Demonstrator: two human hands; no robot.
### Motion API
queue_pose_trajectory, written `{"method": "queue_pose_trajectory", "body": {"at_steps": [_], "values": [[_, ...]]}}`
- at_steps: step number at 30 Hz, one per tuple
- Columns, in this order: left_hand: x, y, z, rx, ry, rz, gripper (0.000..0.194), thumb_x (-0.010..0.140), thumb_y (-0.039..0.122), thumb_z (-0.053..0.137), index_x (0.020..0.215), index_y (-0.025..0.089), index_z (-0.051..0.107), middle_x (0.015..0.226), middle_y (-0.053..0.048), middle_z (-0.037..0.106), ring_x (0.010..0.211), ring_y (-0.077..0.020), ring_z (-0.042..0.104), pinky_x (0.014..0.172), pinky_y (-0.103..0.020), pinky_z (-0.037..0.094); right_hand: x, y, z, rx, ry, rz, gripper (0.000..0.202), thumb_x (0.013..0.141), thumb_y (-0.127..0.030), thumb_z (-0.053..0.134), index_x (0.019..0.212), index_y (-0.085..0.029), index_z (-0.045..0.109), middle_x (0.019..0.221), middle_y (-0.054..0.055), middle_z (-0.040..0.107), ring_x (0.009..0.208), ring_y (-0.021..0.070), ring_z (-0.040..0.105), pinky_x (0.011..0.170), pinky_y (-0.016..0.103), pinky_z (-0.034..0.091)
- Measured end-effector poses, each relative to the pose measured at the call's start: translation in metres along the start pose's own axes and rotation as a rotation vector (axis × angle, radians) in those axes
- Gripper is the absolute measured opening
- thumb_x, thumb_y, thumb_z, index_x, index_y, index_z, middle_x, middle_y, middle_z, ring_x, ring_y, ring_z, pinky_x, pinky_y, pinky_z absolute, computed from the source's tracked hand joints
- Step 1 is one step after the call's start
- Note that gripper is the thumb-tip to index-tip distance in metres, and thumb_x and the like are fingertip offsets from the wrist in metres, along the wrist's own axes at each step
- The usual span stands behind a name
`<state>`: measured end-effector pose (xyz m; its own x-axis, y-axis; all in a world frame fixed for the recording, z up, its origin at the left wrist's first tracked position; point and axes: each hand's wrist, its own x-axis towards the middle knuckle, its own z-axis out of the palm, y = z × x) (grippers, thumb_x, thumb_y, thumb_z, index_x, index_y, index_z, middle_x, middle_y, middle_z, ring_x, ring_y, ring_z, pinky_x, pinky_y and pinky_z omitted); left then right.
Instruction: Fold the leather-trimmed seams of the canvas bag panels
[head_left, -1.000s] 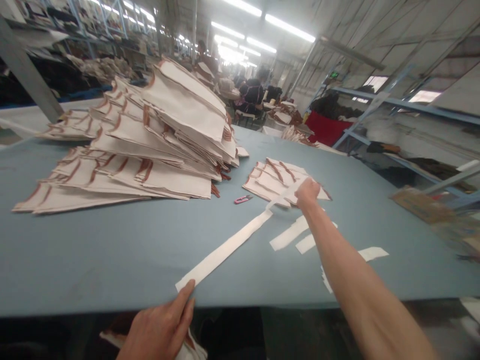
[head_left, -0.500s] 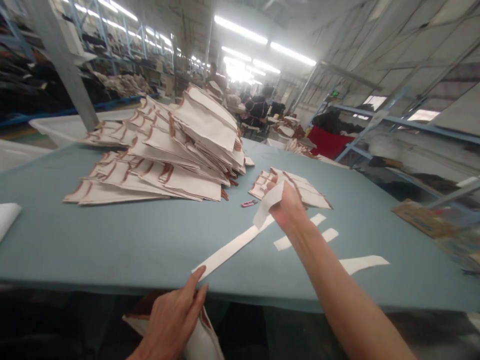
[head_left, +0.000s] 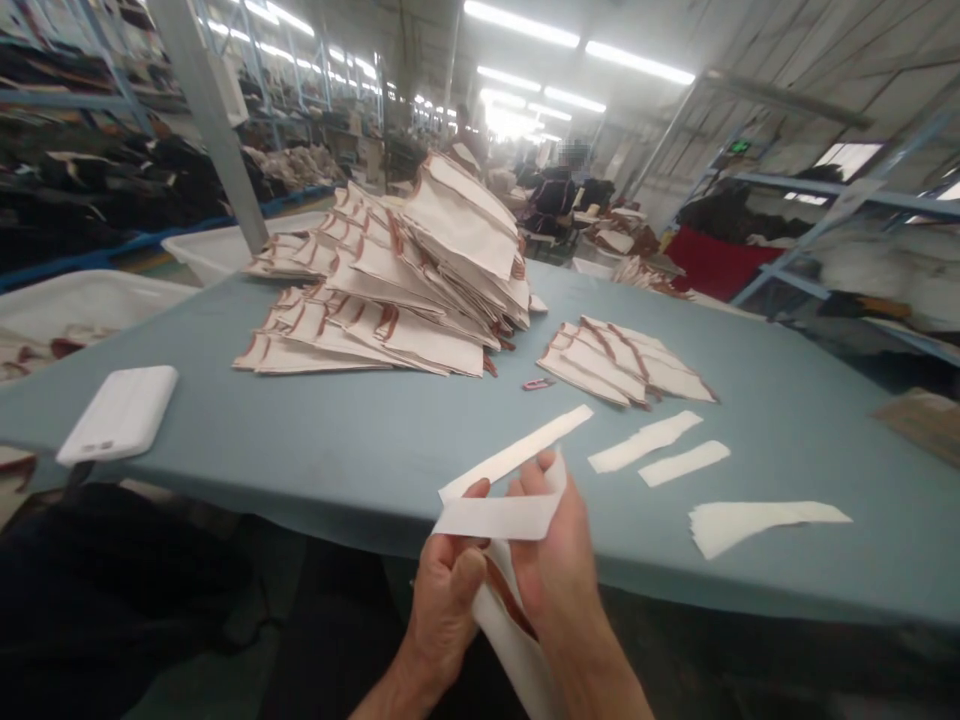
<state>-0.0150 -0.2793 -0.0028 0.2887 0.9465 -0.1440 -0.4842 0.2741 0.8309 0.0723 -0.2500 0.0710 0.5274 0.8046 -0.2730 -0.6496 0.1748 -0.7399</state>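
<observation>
My left hand (head_left: 448, 590) pinches one end of a white strip (head_left: 495, 518) at the table's front edge. The strip's other end is held in my right hand (head_left: 551, 545), its fingers curled around it. Beneath both hands hangs a cream fabric piece (head_left: 514, 650) with brown edging; how it is held is hidden. Just beyond my fingers a long cream strip (head_left: 525, 450) lies flat on the blue-green table (head_left: 337, 450). Two shorter strips (head_left: 645, 441) and a fanned bundle of strips (head_left: 739, 522) lie to the right.
A tall pile of brown-edged cream pieces (head_left: 375, 340) stands at the back left. A smaller stack (head_left: 630, 365) and pink snips (head_left: 538, 384) lie mid-table. A white device (head_left: 120, 412) sits at left, beside white tubs (head_left: 97, 300). A person (head_left: 555, 195) is in the background.
My right hand has come back toward me with the white strip. My left hand has left the flat strip and now holds the white strip's end. The view has turned left.
</observation>
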Motion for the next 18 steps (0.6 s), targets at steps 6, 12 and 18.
{"method": "queue_pose_trajectory", "body": {"at_steps": [6,12,18], "values": [[-0.007,0.002,-0.001,0.183,0.224,0.035,0.067,0.082,0.069,0.073,0.109,0.008,0.081,0.076,-0.008,0.075,0.069,-0.0205,0.067,0.063,-0.026,0.053,-0.019,0.016,-0.050,-0.041,0.069,-0.005,0.051,0.081,-0.049,0.078,0.074,-0.025,0.033,0.054,-0.014,0.024,0.046,0.0083,0.019,0.040,0.016,0.025],[-0.012,0.023,-0.011,0.449,0.098,0.074,0.040,0.084,0.049,0.074,0.096,0.013,0.086,0.070,-0.006,0.075,0.063,-0.0190,0.063,0.059,-0.025,0.051,-0.025,0.026,-0.135,-0.647,-0.005,0.036,0.048,0.094,-0.065,0.058,0.072,-0.023,0.052,0.050,-0.006,0.049,0.047,0.0142,0.045,0.050,0.026,0.039],[-0.020,0.042,-0.010,0.808,-0.187,0.143,0.032,0.094,0.035,0.058,0.098,0.017,0.085,0.073,-0.005,0.077,0.067,-0.0213,0.069,0.063,-0.027,0.053,-0.018,-0.017,-0.139,-1.142,-0.140,-0.166,0.051,0.098,-0.064,0.047,0.110,-0.021,0.072,0.106,0.011,0.077,0.101,0.0287,0.069,0.090,0.039,0.050]]}}
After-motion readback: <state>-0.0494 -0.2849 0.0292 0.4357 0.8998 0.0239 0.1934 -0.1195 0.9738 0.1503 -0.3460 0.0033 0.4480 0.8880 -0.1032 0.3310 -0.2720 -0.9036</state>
